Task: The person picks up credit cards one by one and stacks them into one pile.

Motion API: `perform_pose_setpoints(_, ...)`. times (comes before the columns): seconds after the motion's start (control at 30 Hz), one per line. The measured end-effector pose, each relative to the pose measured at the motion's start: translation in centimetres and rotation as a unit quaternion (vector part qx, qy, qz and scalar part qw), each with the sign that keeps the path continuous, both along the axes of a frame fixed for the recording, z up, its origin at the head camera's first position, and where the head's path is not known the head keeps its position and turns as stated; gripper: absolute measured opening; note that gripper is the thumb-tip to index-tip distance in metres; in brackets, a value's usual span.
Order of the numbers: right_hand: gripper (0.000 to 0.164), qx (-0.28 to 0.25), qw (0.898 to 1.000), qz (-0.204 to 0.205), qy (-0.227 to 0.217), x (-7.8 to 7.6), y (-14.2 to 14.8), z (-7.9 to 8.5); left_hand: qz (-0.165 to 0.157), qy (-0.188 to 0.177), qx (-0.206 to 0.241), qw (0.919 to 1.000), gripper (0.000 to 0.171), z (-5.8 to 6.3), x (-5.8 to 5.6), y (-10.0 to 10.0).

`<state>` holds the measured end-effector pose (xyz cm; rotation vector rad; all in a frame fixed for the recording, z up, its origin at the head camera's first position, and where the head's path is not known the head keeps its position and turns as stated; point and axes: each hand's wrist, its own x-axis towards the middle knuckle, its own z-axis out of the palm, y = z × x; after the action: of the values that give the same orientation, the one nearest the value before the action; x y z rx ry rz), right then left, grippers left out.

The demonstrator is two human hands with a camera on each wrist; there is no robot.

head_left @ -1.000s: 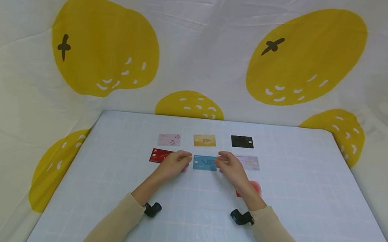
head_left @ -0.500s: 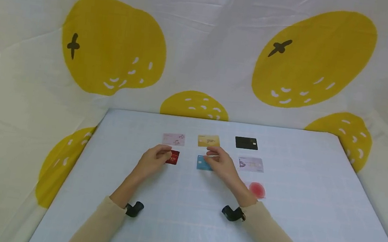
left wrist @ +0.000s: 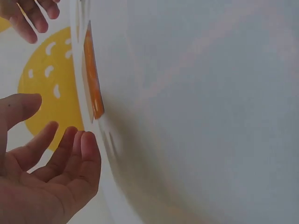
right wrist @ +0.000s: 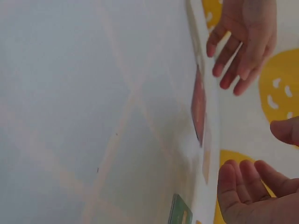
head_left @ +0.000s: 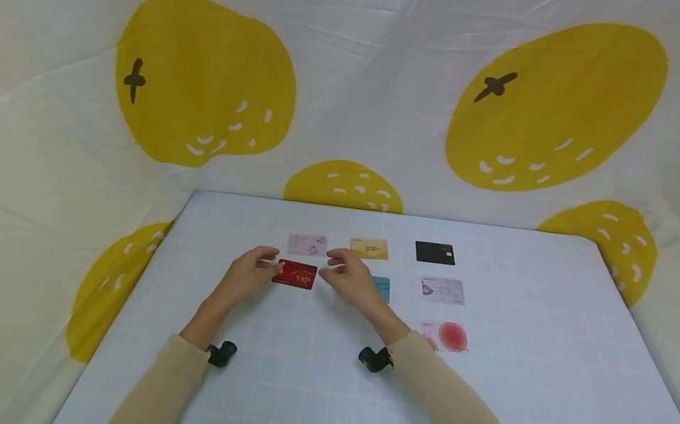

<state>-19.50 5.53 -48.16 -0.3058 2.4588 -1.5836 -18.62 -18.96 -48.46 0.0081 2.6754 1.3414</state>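
Note:
A red card marked VIP (head_left: 298, 275) lies flat on the table, between my two hands. My left hand (head_left: 247, 271) is at its left end, the fingertips overlapping that edge in the head view. In the left wrist view the thumb and fingers stand apart with nothing between them. Beyond the red card's right end hovers my right hand (head_left: 352, 279), its fingers loosely bent and holding nothing. It partly covers a blue card (head_left: 381, 288). The right wrist view shows the red card (right wrist: 199, 107) and a corner of the blue card (right wrist: 179, 211).
Behind lie a pink card (head_left: 307, 244), a gold card (head_left: 369, 248) and a black card (head_left: 435, 253). On the right are a lavender card (head_left: 443, 291) and a card with a red circle (head_left: 452, 336). A lemon-print cloth (head_left: 367, 101) hangs behind the table.
Both hands have moved left. The left hand has passed from the red card's right end to its left end; the right has gone from over the blue card towards the red one.

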Motion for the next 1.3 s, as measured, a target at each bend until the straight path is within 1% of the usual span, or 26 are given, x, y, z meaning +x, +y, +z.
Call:
perform_pose_setpoints(0.07, 0.046, 0.014, 1.000, 0.009, 0.002, -0.4, -0.6, -0.5, -0.014, -0.005, -0.020, 0.9997, 0.044, -0.3, -0.5, -0.3)
perform_pose_setpoints(0.13, 0.047, 0.032, 0.999, 0.019, 0.005, -0.8, -1.1, -0.9, -0.037, -0.002, -0.045, 0.9983, 0.043, -0.7, -1.1, -0.7)
perform_pose_setpoints(0.2, 0.049, 0.051, 0.998, 0.029, 0.003, -1.1, -1.5, -1.5, -0.065, 0.004, -0.068, 0.9956, 0.044, -1.2, -1.7, -1.1)
perform_pose_setpoints(0.27, 0.050, 0.069, 0.997, 0.037, 0.001, -1.4, -1.8, -2.0, -0.085, 0.004, -0.083, 0.9929, 0.047, -1.5, -2.1, -1.4)
perform_pose_setpoints(0.33, 0.052, 0.085, 0.995, 0.043, 0.002, -1.6, -2.0, -2.5, -0.102, 0.002, -0.093, 0.9904, 0.050, -1.8, -2.5, -1.7)
perform_pose_setpoints(0.43, 0.053, 0.098, 0.994, 0.040, -0.001, -1.7, -2.1, -2.9, -0.114, -0.007, -0.097, 0.9886, 0.052, -1.9, -2.8, -1.9)
perform_pose_setpoints(0.57, 0.054, 0.109, 0.994, 0.029, -0.003, -1.7, -2.4, -3.2, -0.124, -0.012, -0.096, 0.9876, 0.051, -1.9, -3.0, -2.1)
perform_pose_setpoints(0.73, 0.055, 0.137, 0.990, 0.019, 0.013, -1.5, -2.8, -3.4, -0.127, -0.015, -0.095, 0.9872, 0.050, -1.9, -3.1, -2.5)
perform_pose_setpoints(0.87, 0.052, 0.152, 0.988, 0.009, 0.021, -1.4, -3.1, -3.4, -0.130, -0.014, -0.096, 0.9867, 0.048, -1.8, -3.1, -2.6)
perform_pose_setpoints(1.0, 0.049, 0.167, 0.986, 0.004, 0.016, -1.3, -3.3, -3.3, -0.133, -0.013, -0.097, 0.9862, 0.045, -1.8, -3.1, -2.6)
perform_pose_setpoints(1.17, 0.047, 0.168, 0.986, 0.005, 0.007, -1.2, -3.4, -3.1, -0.134, -0.016, -0.096, 0.9861, 0.045, -1.9, -3.2, -2.6)
perform_pose_setpoints(1.3, 0.046, 0.164, 0.986, 0.006, 0.005, -1.2, -3.4, -3.1, -0.132, -0.018, -0.095, 0.9865, 0.048, -1.9, -3.2, -2.5)
